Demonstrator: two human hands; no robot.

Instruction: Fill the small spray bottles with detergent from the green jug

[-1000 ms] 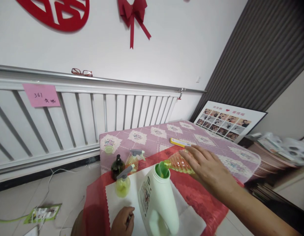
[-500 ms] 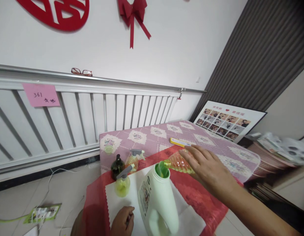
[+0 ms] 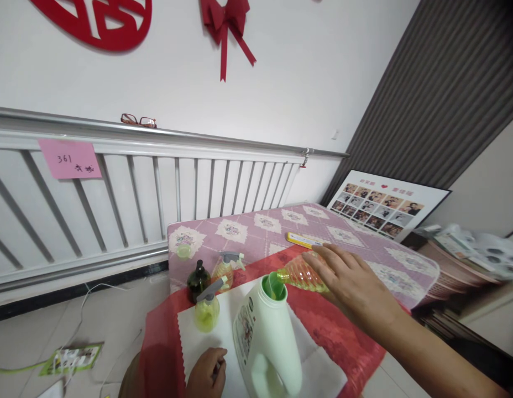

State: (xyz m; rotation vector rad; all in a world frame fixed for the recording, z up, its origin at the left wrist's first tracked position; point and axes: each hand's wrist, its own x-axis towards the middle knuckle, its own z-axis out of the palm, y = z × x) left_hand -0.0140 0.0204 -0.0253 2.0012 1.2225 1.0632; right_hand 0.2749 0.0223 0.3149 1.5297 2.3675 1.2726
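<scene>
Right hand (image 3: 350, 282): fingers clamped on a ribbed, translucent yellow bottle (image 3: 302, 273), tilted, neck at the mouth of the upright, pale-green plastic jug (image 3: 271, 337), 6 o'clock in view. Left hand (image 3: 207, 375): 7 o'clock, fingers curled; grip cannot be determined.

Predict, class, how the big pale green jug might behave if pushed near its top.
The pale green jug would probably keep its shape, since its walls look smooth and moulded. Being tall, it may tip rather than slide. Its weight is harder to judge: its walls hide the contents, though the right hand holds a ribbed bottle angled into its mouth.
</scene>
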